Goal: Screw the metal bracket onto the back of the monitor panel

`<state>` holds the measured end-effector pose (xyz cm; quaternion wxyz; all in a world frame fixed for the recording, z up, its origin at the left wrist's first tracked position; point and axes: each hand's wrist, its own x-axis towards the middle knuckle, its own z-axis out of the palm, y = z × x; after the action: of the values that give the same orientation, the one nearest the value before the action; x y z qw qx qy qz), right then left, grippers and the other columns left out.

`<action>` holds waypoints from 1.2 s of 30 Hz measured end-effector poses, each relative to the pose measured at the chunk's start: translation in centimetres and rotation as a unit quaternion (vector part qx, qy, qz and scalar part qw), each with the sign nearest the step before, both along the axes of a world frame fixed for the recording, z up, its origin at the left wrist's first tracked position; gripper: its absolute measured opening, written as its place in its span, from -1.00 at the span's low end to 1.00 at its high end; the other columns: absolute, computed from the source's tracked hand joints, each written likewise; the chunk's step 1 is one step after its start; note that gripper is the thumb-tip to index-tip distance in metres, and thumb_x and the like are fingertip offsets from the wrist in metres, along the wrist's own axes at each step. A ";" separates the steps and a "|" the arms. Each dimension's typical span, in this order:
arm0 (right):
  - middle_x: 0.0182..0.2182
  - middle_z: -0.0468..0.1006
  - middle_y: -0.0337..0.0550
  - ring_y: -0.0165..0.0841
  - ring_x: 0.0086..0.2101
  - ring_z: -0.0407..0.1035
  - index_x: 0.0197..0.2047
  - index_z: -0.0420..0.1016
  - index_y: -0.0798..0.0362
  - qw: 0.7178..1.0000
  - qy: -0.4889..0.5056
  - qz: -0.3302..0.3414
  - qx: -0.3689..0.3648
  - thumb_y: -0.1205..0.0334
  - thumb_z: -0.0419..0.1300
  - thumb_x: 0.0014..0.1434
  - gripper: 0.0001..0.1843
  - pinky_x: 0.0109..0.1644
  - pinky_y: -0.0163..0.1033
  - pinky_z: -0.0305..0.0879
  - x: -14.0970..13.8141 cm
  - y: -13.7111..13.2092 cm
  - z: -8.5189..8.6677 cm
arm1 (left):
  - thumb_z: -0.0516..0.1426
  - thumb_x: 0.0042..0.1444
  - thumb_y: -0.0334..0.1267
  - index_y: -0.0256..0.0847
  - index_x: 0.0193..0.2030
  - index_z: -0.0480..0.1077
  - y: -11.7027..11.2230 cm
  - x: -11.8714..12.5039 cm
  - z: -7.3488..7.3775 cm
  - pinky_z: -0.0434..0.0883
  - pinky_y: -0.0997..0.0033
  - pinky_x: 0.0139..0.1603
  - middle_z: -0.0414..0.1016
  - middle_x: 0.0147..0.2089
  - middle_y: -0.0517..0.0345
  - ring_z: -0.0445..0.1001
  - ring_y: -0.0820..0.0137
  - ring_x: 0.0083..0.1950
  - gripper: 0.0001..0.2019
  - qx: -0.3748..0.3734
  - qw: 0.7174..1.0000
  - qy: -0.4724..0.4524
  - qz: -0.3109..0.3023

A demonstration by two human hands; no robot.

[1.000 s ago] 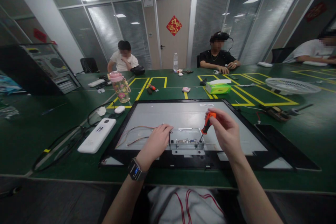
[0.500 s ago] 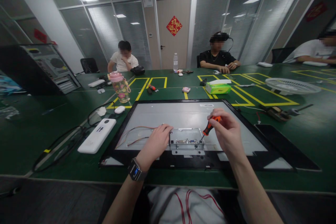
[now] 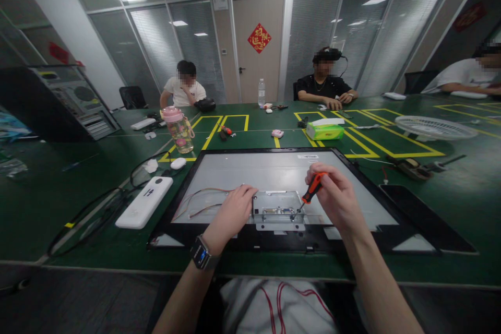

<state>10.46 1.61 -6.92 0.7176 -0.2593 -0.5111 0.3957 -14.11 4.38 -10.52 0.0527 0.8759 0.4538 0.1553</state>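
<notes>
A flat display panel (image 3: 242,167) with a black frame lies face down on the green table. Near its front edge sits a metal bracket box (image 3: 277,199) with video connectors along its side. My left hand (image 3: 234,211), a watch on its wrist, rests with fingers stretched out at the box's left edge; its thumb is mostly hidden. Closed around the handle of an orange and black screwdriver (image 3: 313,188) is my right hand (image 3: 338,195). The screwdriver slants down, its tip at the right-hand connector; whether it sits on a screw is too small to tell.
Thin wires (image 3: 203,191) lie on the panel's left side. A white power bank (image 3: 144,202), black cable (image 3: 90,222) and pink-lidded bottle (image 3: 180,133) stand left. At right lie a black strip (image 3: 426,216) and a multi-tool (image 3: 415,168). Several people sit across the table.
My right hand has shifted slightly left and turned a little around the screwdriver's handle. The screwdriver's tip stays at the same spot, and my left hand has not moved.
</notes>
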 end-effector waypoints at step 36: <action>-0.23 0.59 -0.22 -0.35 -0.20 0.45 -0.15 0.68 -0.15 0.996 -0.020 -0.093 -0.001 0.14 0.40 0.12 -0.81 -0.15 -0.30 0.38 0.3 0.5 -1.0 | -0.08 0.31 -0.50 -0.25 0.16 0.34 -0.1 0.1 0.2 0.35 0.15 0.24 0.42 0.14 -0.04 0.42 0.21 0.16 -0.64 0.004 1.000 0.004 0.002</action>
<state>10.74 2.14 -7.91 0.7406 -0.3141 -0.4987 0.3228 -13.98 4.24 -10.27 0.0468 0.8758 0.4551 0.1537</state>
